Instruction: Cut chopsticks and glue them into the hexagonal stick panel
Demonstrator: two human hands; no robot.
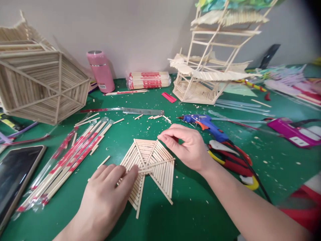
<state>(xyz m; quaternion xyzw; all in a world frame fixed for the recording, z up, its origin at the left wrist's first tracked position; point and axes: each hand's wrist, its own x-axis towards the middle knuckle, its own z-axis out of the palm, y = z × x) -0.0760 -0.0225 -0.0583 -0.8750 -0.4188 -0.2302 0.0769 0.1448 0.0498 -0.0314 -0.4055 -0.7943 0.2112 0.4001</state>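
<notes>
A flat polygonal panel of wooden sticks (163, 172), with ribs meeting at its middle and rows of sticks between them, lies on the green table. One wedge at its front is open. My left hand (104, 194) grips the panel's left side, its thumb over the sticks and its fingers bent at the edge. Over the top right corner, my right hand (188, 144) is closed in a pinch, thumb and forefinger together at a rib's end. Whatever is between those fingertips is too small to make out. A short loose stick (103, 162) lies just beyond my left hand.
Wrapped chopsticks (72, 157) and a phone (18, 177) lie left. A blue glue gun (205, 124) and red-yellow pliers (233, 160) lie right. Behind stand a stick-built roof (45, 83), a pink bottle (101, 72), a chopstick pack (149, 80) and a tiered stick tower (200, 73).
</notes>
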